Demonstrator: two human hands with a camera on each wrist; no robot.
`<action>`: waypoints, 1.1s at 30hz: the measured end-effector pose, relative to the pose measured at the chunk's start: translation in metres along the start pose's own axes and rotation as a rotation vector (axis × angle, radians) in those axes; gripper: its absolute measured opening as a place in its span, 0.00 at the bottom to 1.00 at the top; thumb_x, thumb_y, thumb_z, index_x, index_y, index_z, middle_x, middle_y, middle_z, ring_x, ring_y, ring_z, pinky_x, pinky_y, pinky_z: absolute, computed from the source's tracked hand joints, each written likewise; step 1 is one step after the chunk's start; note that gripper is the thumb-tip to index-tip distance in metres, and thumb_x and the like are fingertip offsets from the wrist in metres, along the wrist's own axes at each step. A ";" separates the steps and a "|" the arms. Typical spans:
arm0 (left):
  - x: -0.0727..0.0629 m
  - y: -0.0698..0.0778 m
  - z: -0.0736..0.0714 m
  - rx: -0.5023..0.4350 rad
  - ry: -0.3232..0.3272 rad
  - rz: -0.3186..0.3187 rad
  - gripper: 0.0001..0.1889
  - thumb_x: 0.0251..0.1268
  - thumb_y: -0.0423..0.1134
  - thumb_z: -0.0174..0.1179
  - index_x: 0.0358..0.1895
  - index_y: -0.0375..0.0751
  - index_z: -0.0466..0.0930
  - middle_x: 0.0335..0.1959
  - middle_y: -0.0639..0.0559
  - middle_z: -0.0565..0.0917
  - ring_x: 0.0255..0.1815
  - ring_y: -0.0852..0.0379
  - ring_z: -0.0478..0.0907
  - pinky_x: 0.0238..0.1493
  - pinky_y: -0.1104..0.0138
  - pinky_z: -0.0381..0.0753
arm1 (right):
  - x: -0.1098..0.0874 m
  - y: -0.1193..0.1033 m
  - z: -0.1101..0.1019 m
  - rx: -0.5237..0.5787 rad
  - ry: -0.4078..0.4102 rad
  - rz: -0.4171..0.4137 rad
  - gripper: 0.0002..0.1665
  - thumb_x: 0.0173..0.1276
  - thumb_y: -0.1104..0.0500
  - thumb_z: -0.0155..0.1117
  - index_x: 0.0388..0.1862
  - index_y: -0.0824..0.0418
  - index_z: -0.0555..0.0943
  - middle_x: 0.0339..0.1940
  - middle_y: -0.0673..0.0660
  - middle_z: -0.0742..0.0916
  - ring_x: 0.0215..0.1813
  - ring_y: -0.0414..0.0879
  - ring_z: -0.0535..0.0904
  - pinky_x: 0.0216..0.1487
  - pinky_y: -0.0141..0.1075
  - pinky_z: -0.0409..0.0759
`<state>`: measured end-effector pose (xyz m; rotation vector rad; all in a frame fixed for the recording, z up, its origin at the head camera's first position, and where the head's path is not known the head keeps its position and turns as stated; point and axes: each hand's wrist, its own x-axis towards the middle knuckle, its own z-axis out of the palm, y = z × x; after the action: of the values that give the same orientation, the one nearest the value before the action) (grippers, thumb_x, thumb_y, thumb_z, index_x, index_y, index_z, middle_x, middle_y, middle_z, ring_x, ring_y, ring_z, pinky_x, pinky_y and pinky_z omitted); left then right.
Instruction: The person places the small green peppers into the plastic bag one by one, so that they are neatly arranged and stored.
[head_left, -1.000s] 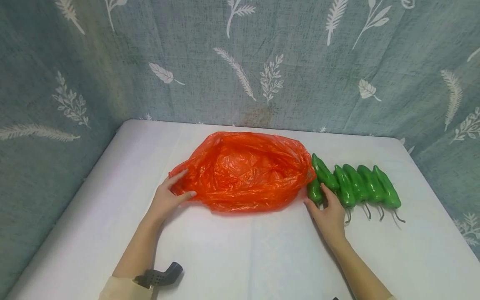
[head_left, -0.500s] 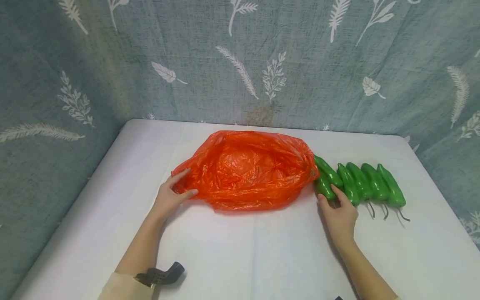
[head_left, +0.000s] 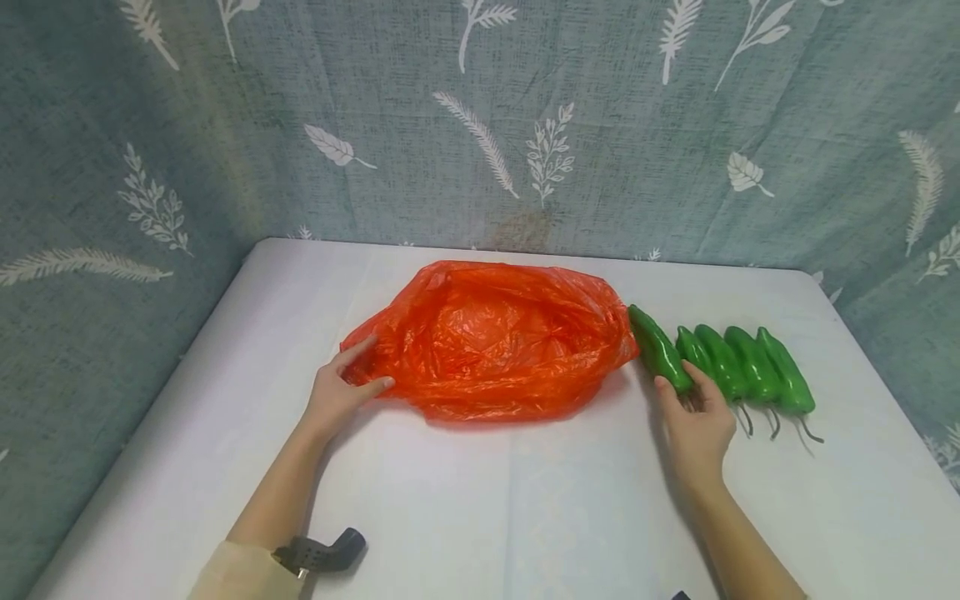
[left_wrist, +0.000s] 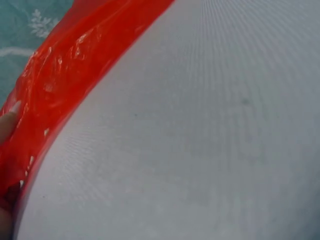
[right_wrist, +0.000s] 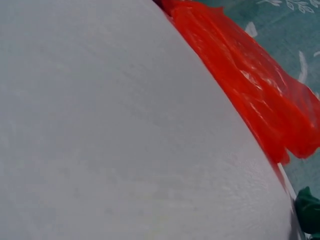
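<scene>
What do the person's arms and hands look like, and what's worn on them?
Both the left hand and right hand are bare, without gloves. The left forearm has a pale beige sleeve and, at its end, a dark grey band with a stubby, angled dark piece sticking out. On the right, only a sliver of pale cuff shows at the picture's edge.

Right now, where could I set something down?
Bare table: between both forearms, in front of the red bag; also left of the left hand. Crowded: right of the bag, where the right hand holds a green pepper beside the pepper row.
</scene>
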<state>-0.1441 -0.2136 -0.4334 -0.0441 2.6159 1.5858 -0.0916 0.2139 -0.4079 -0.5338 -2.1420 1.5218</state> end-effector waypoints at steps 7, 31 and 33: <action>-0.003 -0.001 -0.002 -0.053 0.012 -0.003 0.39 0.57 0.47 0.67 0.72 0.53 0.60 0.72 0.48 0.62 0.73 0.45 0.53 0.70 0.43 0.54 | 0.008 -0.006 -0.003 0.162 0.042 0.053 0.28 0.58 0.61 0.70 0.59 0.64 0.77 0.51 0.50 0.79 0.51 0.37 0.75 0.47 0.16 0.74; -0.007 -0.001 -0.003 -0.059 -0.023 0.031 0.40 0.54 0.47 0.68 0.72 0.53 0.61 0.71 0.45 0.63 0.71 0.44 0.56 0.67 0.44 0.61 | 0.032 -0.048 -0.005 0.126 -0.290 0.000 0.26 0.58 0.59 0.71 0.57 0.56 0.80 0.42 0.40 0.83 0.42 0.34 0.79 0.39 0.19 0.78; -0.007 -0.001 -0.003 -0.061 -0.027 0.036 0.40 0.54 0.47 0.68 0.71 0.53 0.61 0.71 0.45 0.63 0.71 0.44 0.55 0.67 0.43 0.59 | 0.035 -0.051 -0.003 0.160 -0.348 -0.044 0.25 0.58 0.60 0.71 0.56 0.57 0.80 0.42 0.42 0.83 0.41 0.34 0.79 0.39 0.20 0.79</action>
<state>-0.1375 -0.2164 -0.4322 0.0207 2.5616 1.6658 -0.1208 0.2196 -0.3542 -0.1740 -2.2335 1.8522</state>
